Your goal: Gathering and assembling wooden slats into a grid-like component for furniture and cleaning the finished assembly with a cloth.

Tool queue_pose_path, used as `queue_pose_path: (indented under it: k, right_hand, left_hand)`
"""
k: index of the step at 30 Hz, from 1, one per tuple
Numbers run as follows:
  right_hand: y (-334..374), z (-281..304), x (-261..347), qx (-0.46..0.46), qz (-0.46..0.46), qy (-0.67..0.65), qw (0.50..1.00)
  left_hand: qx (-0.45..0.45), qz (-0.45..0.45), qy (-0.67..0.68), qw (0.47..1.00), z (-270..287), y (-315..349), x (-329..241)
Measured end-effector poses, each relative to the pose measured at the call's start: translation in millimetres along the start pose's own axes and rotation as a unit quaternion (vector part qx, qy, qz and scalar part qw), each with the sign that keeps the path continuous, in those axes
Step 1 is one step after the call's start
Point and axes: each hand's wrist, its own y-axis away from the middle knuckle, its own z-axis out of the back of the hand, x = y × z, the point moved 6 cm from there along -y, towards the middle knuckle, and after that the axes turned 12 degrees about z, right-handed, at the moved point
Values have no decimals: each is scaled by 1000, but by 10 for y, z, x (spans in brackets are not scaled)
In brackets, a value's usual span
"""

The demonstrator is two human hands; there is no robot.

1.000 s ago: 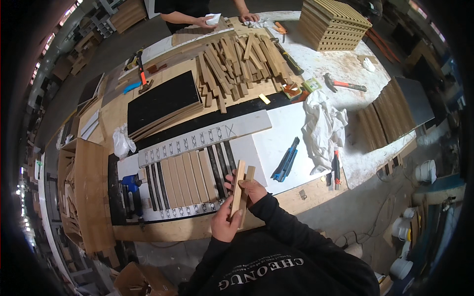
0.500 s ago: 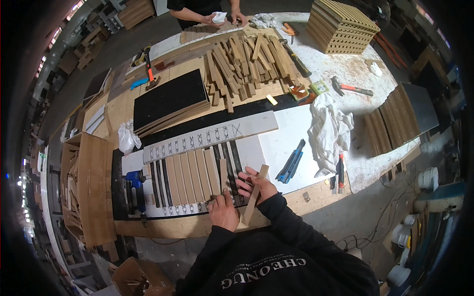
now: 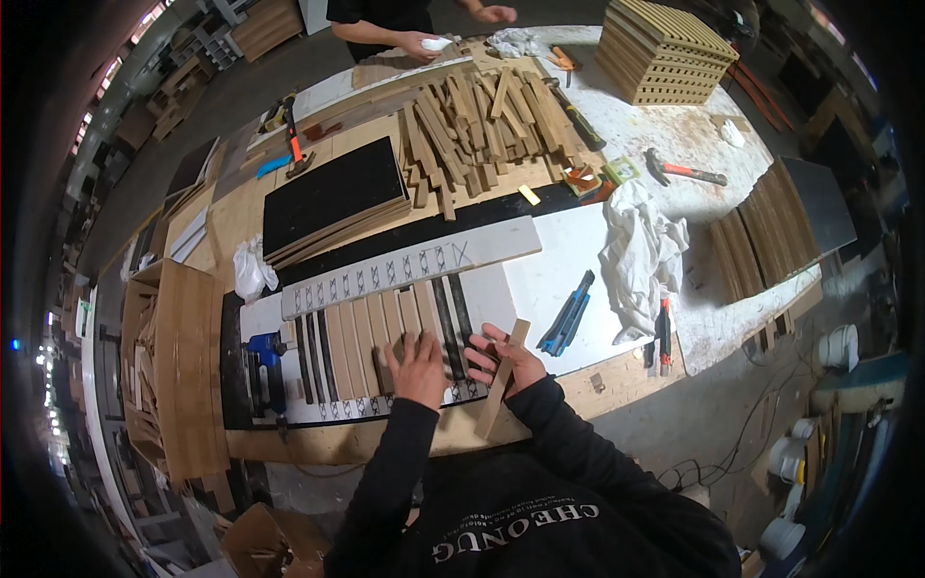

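Several pale wooden strips (image 3: 349,337) lie side by side on a white panel (image 3: 491,294) with dark lines on it. My left hand (image 3: 418,371) rests on the rightmost strips, its fingers stretched out and apart. To its right, my right hand (image 3: 511,364) grips one loose wooden strip (image 3: 494,400) near its upper end, tilted, the thumb holding it against the hand. A white marked board (image 3: 385,272) lies across the far ends of the laid strips. At the left edge of the panel is a blue and black tool (image 3: 265,361), perhaps a nail gun.
Beyond lie a pile of wooden strips (image 3: 482,125) and stacked black panels (image 3: 332,197). To the right are a blue utility knife (image 3: 568,313), white cloth (image 3: 636,250) and hammer (image 3: 684,171). A cardboard box (image 3: 188,366) stands left. Across the table, a person holds something white.
My left hand has moved up and left from the near edge onto the laid strips, where one more strip now lies alongside. The right hand has barely moved. The person opposite has lifted one hand.
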Motion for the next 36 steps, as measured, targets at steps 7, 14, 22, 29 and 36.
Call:
queue_pose_path:
  k: [7,14,22,29,36]
  right_hand:
    - [43,104,55,-14,7,-64,998]
    - [21,38,11,4,20,-82,996]
    - [-375,-114,-149,64,10,-88,994]
    - [-345,-272,-93,109,339,755,551]
    - [-311,-213,-239,176,286,852,402]
  left_hand:
    - [56,29,36,997,194,280,145]
    - [-9,21,54,998,0,250,423]
    - [142,31,478,866,313,663,-218]
    - [91,120,312,938,-140,610,-155]
    - [203,74,180,960,-344,666,-198]
